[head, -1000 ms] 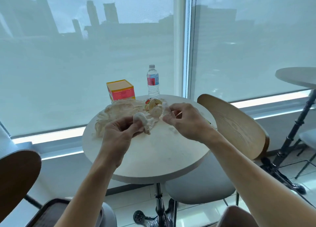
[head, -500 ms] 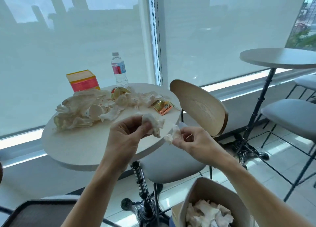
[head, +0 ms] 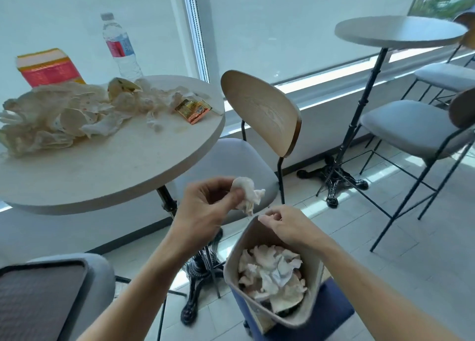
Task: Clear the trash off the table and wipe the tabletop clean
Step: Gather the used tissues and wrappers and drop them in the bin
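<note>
Tissue pile (head: 38, 124) cut by left edge; carton (head: 48, 68) print blurred (unreadable); bin (head: 303, 320) base hidden.

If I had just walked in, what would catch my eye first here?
Probably the left hand pinching a crumpled tissue just above the open trash bin on the floor, already holding white paper. Next, the heap of wrappers at the round table's far side.

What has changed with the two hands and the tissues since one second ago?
Both hands left the table and came over the trash bin. The left hand still grips its crumpled tissue; the right hand still pinches a scrap. The litter on the table stayed.
</note>
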The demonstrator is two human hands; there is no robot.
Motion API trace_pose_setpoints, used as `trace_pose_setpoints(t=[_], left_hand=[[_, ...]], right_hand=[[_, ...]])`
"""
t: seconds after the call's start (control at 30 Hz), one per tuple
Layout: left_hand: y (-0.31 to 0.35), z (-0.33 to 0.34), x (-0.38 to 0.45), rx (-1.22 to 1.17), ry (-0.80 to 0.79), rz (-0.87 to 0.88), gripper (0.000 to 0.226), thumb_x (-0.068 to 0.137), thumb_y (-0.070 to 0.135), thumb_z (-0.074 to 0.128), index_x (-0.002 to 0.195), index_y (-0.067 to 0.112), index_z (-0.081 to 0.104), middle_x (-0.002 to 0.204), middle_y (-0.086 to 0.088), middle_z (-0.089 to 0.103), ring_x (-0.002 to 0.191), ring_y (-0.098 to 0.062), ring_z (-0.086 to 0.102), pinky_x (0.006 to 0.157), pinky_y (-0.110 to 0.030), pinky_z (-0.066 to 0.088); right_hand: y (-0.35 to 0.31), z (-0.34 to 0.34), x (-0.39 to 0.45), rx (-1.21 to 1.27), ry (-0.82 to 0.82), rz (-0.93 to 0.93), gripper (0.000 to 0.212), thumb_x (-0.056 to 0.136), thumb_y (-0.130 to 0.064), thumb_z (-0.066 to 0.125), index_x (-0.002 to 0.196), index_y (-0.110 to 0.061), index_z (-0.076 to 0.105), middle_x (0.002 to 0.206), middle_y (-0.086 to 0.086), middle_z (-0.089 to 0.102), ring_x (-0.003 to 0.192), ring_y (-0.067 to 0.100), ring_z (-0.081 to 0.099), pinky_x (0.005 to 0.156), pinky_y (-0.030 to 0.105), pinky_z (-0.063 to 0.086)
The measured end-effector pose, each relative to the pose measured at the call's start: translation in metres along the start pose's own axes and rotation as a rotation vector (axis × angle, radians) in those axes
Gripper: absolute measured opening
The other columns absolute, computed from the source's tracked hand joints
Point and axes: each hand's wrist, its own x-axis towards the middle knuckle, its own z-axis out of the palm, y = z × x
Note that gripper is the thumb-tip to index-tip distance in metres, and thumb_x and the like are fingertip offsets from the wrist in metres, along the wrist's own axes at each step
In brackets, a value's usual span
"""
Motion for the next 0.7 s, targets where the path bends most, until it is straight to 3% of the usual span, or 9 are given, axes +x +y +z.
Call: trace_pose_setpoints(t=[0.17,0.3,0.43,0.53,0.6,0.7], left_hand=[[-0.061,0.025,-0.011,0.107,-0.014,-0.167,0.015,0.087,0.01,0.07,0.089,0.023,0.079,0.086,-0.001,0.077,0.083,-0.023,0.073,0.078,-0.035,0.058],[-0.103,0.037,-0.017,0.227,-0.031,-0.297,0.01,0.088,0.015,0.07,0.093,0.02,0.077,0.083,0.001,0.076,0.079,-0.018,0.071,0.072,-0.023,0.056],[-0.115,0.036,-0.019,0.41,-0.137,-0.374,0.036,0.082,0.022,0.074,0.116,0.032,0.068,0.106,0.015,0.067,0.097,0.002,0.061,0.08,-0.005,0.045],[-0.093,0.023,-0.01,0.418,-0.133,-0.312,0.034,0.08,0.025,0.074,0.111,0.039,0.069,0.103,0.018,0.069,0.095,0.008,0.062,0.085,-0.007,0.046],[-0.068,0.01,-0.004,0.402,-0.089,-0.237,0.025,0.078,0.03,0.073,0.101,0.041,0.071,0.098,0.018,0.072,0.094,0.007,0.063,0.088,-0.015,0.05],[-0.024,-0.017,0.007,0.393,-0.035,-0.142,0.017,0.082,0.03,0.074,0.096,0.039,0.071,0.096,0.015,0.072,0.092,0.003,0.064,0.087,-0.018,0.053]], right_hand=[[-0.019,-0.03,0.009,0.166,0.067,-0.059,0.031,0.099,-0.046,0.051,0.095,-0.022,0.069,0.08,-0.009,0.062,0.077,0.008,0.057,0.072,0.026,0.043],[-0.054,-0.049,0.012,0.221,0.04,-0.159,0.036,0.1,-0.045,0.048,0.08,-0.02,0.064,0.064,-0.01,0.044,0.061,0.007,0.044,0.066,0.025,0.038],[-0.108,-0.067,0.018,0.244,0.102,-0.285,0.025,0.098,-0.038,0.056,0.104,-0.017,0.07,0.077,-0.008,0.056,0.071,0.006,0.052,0.067,0.02,0.042],[-0.149,-0.077,0.029,0.246,0.189,-0.36,0.019,0.097,-0.03,0.059,0.103,-0.015,0.07,0.078,-0.004,0.06,0.069,0.007,0.054,0.065,0.02,0.045],[-0.172,-0.08,0.043,0.201,0.249,-0.392,0.018,0.094,-0.032,0.062,0.102,-0.018,0.07,0.076,-0.007,0.062,0.073,0.009,0.058,0.071,0.026,0.05],[-0.197,-0.078,0.067,0.08,0.307,-0.368,0.033,0.092,-0.038,0.063,0.118,-0.017,0.066,0.097,-0.003,0.065,0.104,0.021,0.062,0.095,0.038,0.049]])
